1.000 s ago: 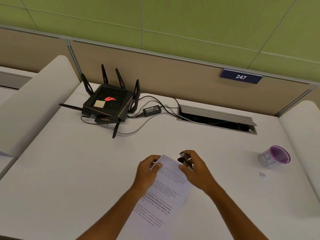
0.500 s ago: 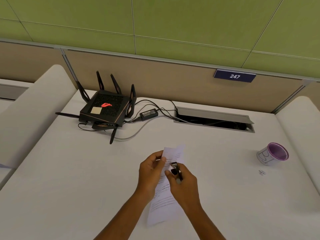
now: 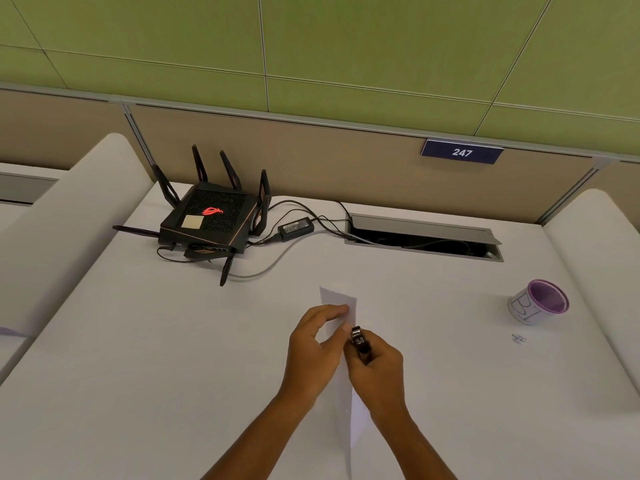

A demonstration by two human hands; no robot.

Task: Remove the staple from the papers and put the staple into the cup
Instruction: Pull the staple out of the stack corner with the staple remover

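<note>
In the lower middle of the frame, both hands work over the white desk (image 3: 138, 341). The left hand (image 3: 311, 351) pinches the papers (image 3: 337, 299) near their top edge between thumb and fingers; the sheets are turned nearly edge-on to the camera, so they show as a narrow strip running down between the two forearms. The right hand (image 3: 377, 372) is clenched round a small dark staple remover (image 3: 359, 339), whose metal tip sits against the papers' right edge, just beside the left thumb. The staple itself is too small to make out.

The cup (image 3: 538, 303), white with a purple rim and inside and handwriting on its wall, stands at the right of the frame, well apart from the hands, with bare desk between. A few tiny bits of metal (image 3: 518, 338) lie on the desk just below it.

At the upper left sits a black router (image 3: 211, 220) with raised antennas and a glowing red logo; its cables run past a power adapter (image 3: 296, 227) to an open cable tray (image 3: 424, 237) at the desk's far edge. A blue plate (image 3: 462, 152) reading 247 hangs on the tan partition behind.
</note>
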